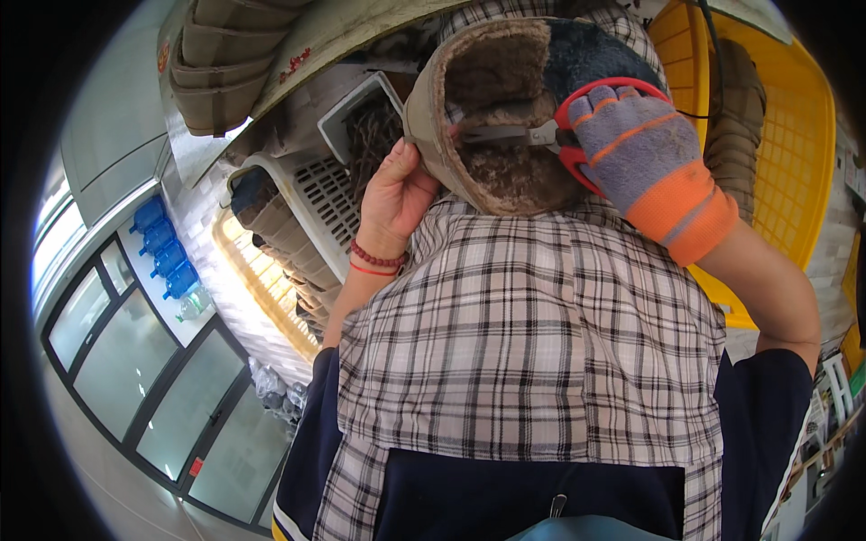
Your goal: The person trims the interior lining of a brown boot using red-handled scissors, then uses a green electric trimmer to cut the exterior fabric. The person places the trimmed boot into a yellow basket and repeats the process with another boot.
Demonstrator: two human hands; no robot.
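At chest height, above a plaid apron (532, 343), a fleece-lined boot (505, 108) is held with its opening turned toward the camera. The bare left hand (397, 194) is pinched on the boot's tan rim, while the gloved right hand (645, 153) is closed around red-handled scissors (541, 135), whose blades reach into the lining. The boot is judged light, soft and floppy, best gripped at its firmer rim. White baskets (316, 194) and a yellow crate (794, 135) are seen behind.
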